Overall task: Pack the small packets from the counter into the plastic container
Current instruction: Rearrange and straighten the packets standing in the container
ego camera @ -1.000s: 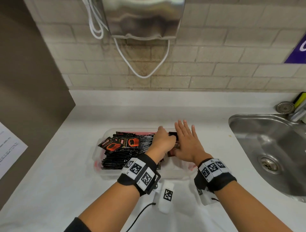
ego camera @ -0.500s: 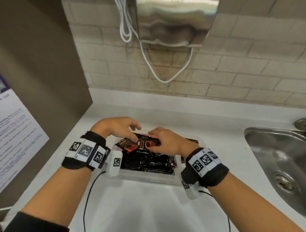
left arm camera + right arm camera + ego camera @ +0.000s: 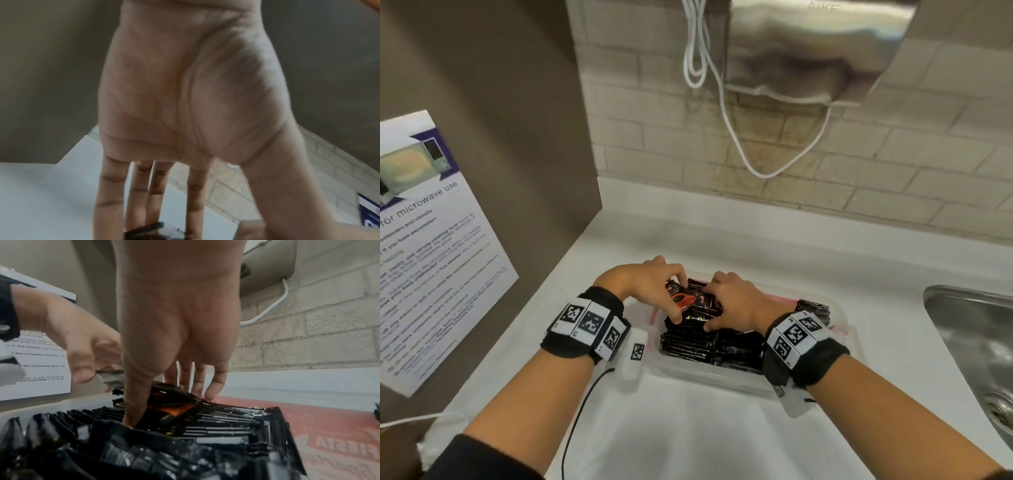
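A clear plastic container (image 3: 709,375) on the white counter holds rows of black packets (image 3: 698,346) standing on edge. Several loose packets (image 3: 690,300) with red print lie on top at the far left. My left hand (image 3: 677,298) curls over them; in the right wrist view its thumb and a finger pinch a silver-backed packet (image 3: 112,378). My right hand (image 3: 714,308) grips the loose bunch (image 3: 174,395), thumb (image 3: 133,408) dug into the rows and fingers (image 3: 197,386) on the far side. A small stack (image 3: 813,308) stands at the container's right end.
A steel sink (image 3: 969,342) lies to the right. A metal hand dryer (image 3: 815,51) with a white cable (image 3: 722,102) hangs on the brick wall. A brown side panel with a microwave notice (image 3: 431,257) bounds the counter (image 3: 688,428) on the left.
Both hands moved from the right part of the container to the loose packets at the top left and closed on them. The right hand went from flat to gripping.
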Available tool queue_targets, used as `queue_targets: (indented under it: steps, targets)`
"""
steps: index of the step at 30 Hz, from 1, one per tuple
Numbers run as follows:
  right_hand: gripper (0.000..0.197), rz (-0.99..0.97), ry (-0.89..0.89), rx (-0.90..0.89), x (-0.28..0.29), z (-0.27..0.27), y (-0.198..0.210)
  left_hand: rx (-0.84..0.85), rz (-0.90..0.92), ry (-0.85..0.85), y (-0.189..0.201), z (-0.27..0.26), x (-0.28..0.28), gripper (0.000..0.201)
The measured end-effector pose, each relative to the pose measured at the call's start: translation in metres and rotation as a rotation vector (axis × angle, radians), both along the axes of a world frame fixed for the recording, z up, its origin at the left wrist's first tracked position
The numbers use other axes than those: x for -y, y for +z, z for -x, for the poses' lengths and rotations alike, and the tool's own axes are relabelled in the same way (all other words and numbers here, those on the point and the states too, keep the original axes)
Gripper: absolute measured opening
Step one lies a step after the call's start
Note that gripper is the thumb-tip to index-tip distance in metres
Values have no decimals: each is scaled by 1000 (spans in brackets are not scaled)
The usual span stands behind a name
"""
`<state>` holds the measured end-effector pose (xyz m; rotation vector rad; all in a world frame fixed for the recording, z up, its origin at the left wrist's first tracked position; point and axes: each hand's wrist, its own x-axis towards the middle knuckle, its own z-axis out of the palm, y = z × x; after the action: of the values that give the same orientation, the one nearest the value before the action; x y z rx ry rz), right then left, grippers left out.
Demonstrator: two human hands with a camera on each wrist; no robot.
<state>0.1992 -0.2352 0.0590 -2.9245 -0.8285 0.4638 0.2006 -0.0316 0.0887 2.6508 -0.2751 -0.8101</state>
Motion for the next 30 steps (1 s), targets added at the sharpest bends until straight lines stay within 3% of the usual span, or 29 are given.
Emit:
queue_targets:
  steps: [7,15,21,24,27,30]
  targets:
    - [59,-23,17,25,-1,1,-2,0,257,112,-6,-7,-13,55]
    - [39,-75,-24,78,-2,5,-1,90,475,212,-10,-12,-17,57]
    - [35,-461,-200,-17,15,5,15,103,821,284,-6,-14,-10,48]
    - [42,-679,-322,-79,28,7,22,159,894,341,-4,-17,1,54]
    - [34,-856,-436,-124,42,10,28,295,896,387,-3,-20,16,59]
    - [34,-1031,-524,-183,53,13,35,403,983,416,0,-21,31,43]
